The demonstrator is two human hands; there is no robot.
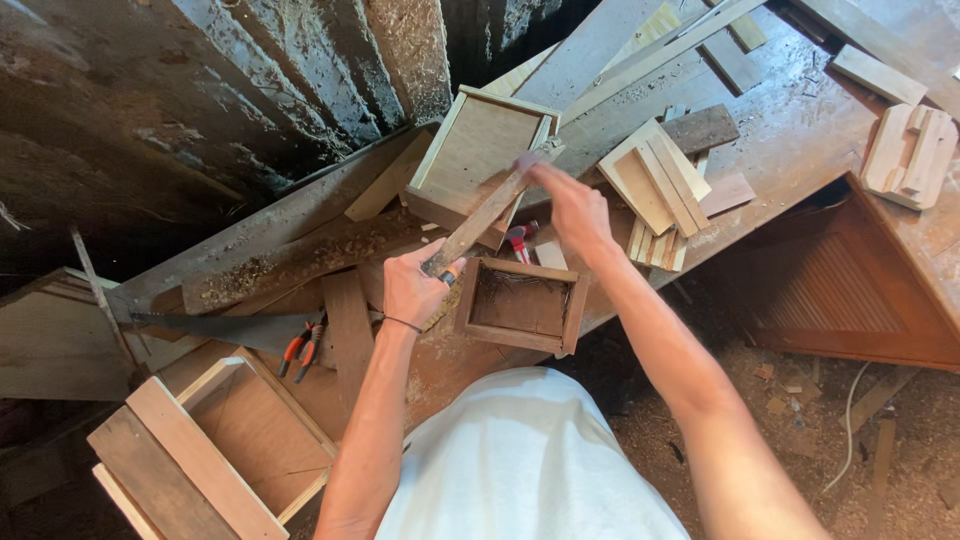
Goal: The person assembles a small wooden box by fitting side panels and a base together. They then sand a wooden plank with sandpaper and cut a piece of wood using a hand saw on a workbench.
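Holding a long flat wooden strip (487,212) at both ends, the person works over a cluttered worktop (800,120); going from left, a handsaw (215,330) lies flat with orange-handled pliers (300,348) just beside it, and an open wooden box (215,450) sits near the lower edge. The left hand (412,290) is closed round the strip's lower end, grip tight on it, beside a small square wooden frame (520,305). The strip slants up to the right, across a second open box (478,150), where the right hand (575,210) pinches its upper end, grip narrow on the wood. Further right lies a stack of thin slats (655,185), and a small block of joined pieces (910,155) sits well apart. I judge the strip light, stiff and rough-sawn, likely splintery, so best held by its ends as now. Something orange shows under the left hand, too small to tell. A red-handled tool (518,240) is mostly hidden behind the strip, and the strip's far tip blurs against the box rim
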